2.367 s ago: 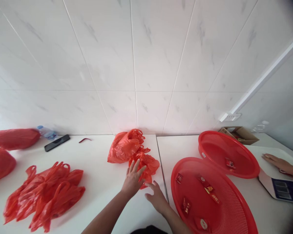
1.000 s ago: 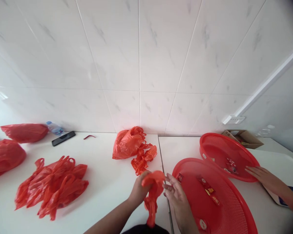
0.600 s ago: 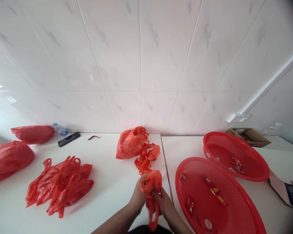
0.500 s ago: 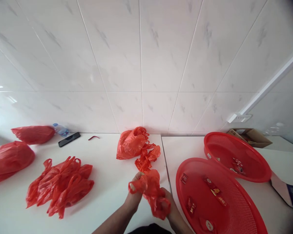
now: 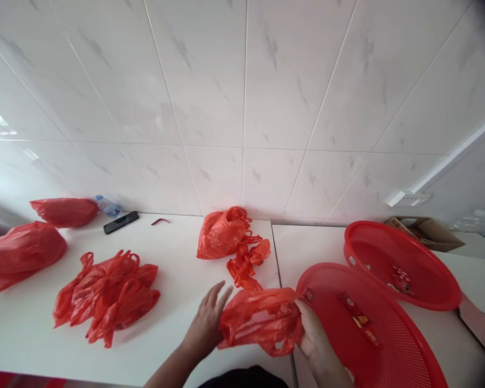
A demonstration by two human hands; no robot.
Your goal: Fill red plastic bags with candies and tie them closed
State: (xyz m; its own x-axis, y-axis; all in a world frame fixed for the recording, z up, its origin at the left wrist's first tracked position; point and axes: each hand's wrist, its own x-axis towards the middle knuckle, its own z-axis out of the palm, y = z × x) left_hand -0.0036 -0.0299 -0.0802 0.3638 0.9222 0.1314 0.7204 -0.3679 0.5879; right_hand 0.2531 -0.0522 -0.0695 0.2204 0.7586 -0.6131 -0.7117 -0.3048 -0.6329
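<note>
A thin red plastic bag (image 5: pixel 261 322) is spread between my two hands at the near edge of the table. My left hand (image 5: pixel 206 326) lies against the bag's left side, its fingers stretched out and apart. On the other side, my right hand (image 5: pixel 313 331) grips the bag's right edge, thumb on top. Just beyond, a crumpled red bag (image 5: pixel 248 261) lies beside a fuller red bag (image 5: pixel 222 234) near the wall. To my left is a loose heap of red plastic bags (image 5: pixel 107 296).
Two red mesh baskets (image 5: pixel 412 328) (image 5: pixel 455 288) with small wrapped packets stand on the right. Behind them is a cardboard box (image 5: pixel 448 242). Two filled red bags (image 5: pixel 24 250) (image 5: pixel 67 211), a water bottle (image 5: pixel 108 207) and a phone (image 5: pixel 121 222) are at the back left.
The bunched bag has been spread wider between my hands. My left hand has moved left and its fingers have opened. My right hand has moved right with the bag's edge.
</note>
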